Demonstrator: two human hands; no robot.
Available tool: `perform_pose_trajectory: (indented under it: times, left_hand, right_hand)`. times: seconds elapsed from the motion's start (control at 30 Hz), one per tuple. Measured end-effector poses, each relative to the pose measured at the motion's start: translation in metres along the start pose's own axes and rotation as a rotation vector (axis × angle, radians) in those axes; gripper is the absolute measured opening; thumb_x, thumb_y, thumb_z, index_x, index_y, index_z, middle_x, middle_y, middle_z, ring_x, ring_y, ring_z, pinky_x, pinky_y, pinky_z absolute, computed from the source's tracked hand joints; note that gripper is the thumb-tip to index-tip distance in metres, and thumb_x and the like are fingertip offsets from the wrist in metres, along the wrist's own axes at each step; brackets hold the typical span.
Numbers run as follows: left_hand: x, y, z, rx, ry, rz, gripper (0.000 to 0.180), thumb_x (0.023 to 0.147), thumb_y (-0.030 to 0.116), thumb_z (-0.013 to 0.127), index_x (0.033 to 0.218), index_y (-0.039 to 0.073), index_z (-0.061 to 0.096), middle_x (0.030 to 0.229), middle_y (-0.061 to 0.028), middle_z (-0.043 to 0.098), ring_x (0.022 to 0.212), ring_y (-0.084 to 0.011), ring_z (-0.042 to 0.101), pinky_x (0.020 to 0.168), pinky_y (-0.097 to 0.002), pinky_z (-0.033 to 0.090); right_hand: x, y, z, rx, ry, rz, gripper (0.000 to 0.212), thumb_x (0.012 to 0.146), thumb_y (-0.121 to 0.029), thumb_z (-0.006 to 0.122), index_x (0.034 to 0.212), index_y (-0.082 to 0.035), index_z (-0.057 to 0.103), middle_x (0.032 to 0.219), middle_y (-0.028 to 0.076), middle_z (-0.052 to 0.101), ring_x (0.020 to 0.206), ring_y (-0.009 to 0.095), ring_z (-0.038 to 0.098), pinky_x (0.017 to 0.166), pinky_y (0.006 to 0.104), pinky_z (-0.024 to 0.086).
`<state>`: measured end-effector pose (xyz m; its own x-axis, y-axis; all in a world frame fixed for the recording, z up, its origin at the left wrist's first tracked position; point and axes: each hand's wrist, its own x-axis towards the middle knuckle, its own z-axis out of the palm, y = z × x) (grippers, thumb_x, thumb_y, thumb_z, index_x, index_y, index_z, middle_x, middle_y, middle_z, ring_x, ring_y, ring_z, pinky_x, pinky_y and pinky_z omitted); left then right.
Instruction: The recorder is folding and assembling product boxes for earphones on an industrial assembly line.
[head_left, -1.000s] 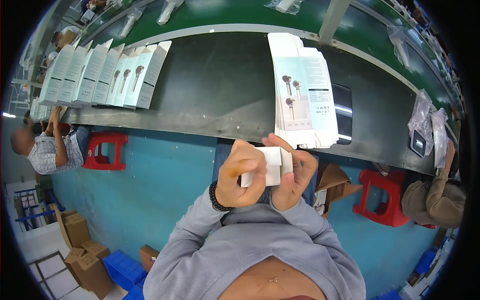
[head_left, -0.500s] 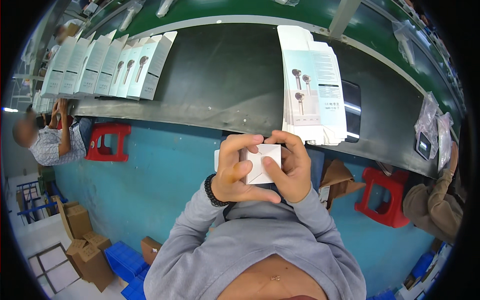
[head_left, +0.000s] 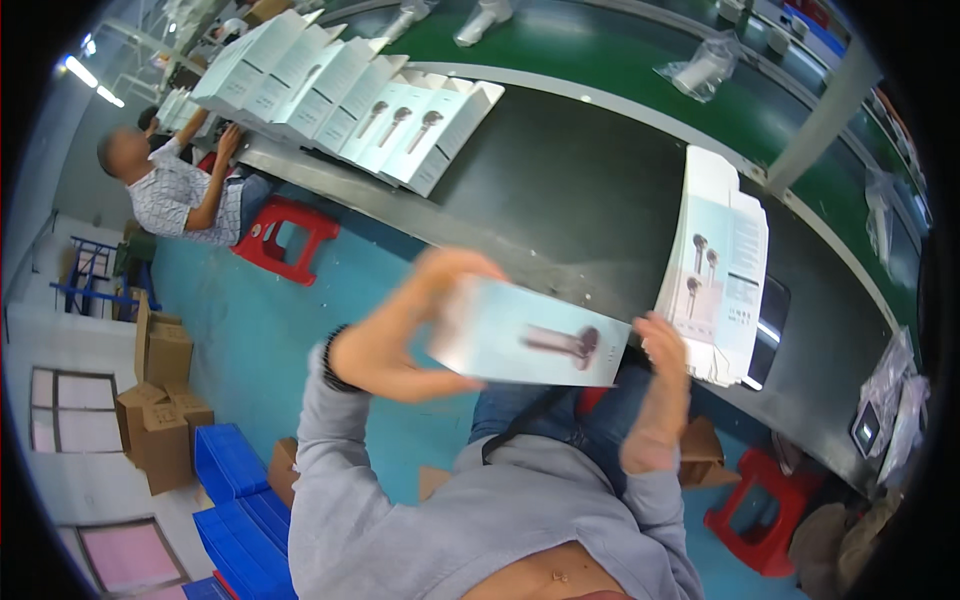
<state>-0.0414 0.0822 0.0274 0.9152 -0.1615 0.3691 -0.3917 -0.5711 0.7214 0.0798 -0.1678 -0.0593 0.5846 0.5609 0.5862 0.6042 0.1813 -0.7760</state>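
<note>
A pale blue and white carton (head_left: 535,335), with a dark handheld device printed on its side, lies lengthwise across the space over my lap. My left hand (head_left: 400,325) grips its left end, smeared by motion, thumb below and fingers above. Close to the carton's right end is my right hand (head_left: 657,395), fingers stretched and not wrapped round anything; whether the fingertips touch the box I cannot tell. Just beyond it, a stack of flat, unfolded cartons (head_left: 712,270) rests on the dark table. Farther left stands a row of several set-up cartons (head_left: 425,135) with raised flaps.
The dark table (head_left: 560,160) runs along a green conveyor (head_left: 560,45). A dark phone-like slab (head_left: 772,335) lies beside the stack. Red stools (head_left: 285,240) stand on the floor. Another person (head_left: 180,190) sits at the far left. Blue crates (head_left: 240,520) and cardboard boxes (head_left: 165,420) are lower left.
The carton has turned from its square end facing up to its long printed side showing. My left hand moved left with it; my right hand came off and moved right. The view has rotated.
</note>
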Motion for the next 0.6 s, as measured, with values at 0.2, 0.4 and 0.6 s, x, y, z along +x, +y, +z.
perform_pose_trajectory:
  times: [0.2,0.4,0.6]
  left_hand:
    - [-0.029,-0.042,-0.118,-0.287,0.97,0.131,0.068,0.085,0.022,0.057,0.137,0.01,0.016,0.127,-0.0082,0.04,0.118,-0.0226,0.04,0.097,-0.0386,0.035]
    - [-0.046,-0.159,-0.242,0.284,1.312,-0.038,0.078,0.081,0.013,0.063,0.136,0.007,0.009,0.123,-0.0146,0.039,0.107,-0.0215,0.045,0.09,-0.033,0.039]
    - [-0.03,-0.208,-0.23,0.169,1.632,-0.123,0.087,0.077,0.011,0.068,0.133,-0.002,0.002,0.124,-0.0238,0.035,0.111,-0.0253,0.042,0.091,-0.0325,0.039]
  right_hand:
    - [-0.004,0.012,-0.053,-0.182,0.242,0.096,0.091,0.08,-0.071,0.012,0.114,0.006,0.047,0.113,0.021,0.051,0.114,0.036,0.043,0.099,0.0445,0.028]
    - [-0.011,0.016,-0.087,-0.616,0.017,0.079,0.073,0.086,-0.06,0.029,0.113,0.004,0.05,0.117,0.02,0.048,0.114,0.039,0.041,0.096,0.047,0.029]
    - [-0.014,0.019,-0.101,-0.947,-0.251,0.033,0.065,0.079,-0.057,0.048,0.117,-0.003,0.051,0.125,0.021,0.041,0.118,0.04,0.037,0.097,0.0538,0.025]
